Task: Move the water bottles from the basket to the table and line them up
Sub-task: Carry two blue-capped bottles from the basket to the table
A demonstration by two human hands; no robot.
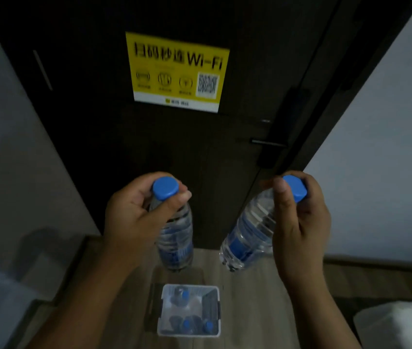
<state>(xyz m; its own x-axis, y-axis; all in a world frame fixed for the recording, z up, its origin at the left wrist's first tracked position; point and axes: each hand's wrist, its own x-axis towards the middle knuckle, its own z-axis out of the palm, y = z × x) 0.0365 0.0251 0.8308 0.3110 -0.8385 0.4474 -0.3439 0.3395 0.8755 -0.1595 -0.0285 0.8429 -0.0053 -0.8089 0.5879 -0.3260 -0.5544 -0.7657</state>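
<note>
Mid-frame: left hand [134, 217] grips a water bottle [174, 235] at its blue cap, right hand [300, 222] a second bottle [247, 235] | basket [189, 287] lower centre holds, I think, three remaining bottles [187, 323] | I see no bench line-up yet.

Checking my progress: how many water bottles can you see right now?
5. The left hand holds one bottle, the right hand another bottle. Three blue caps show in the basket: one far, two near. More may lie hidden there.
</note>
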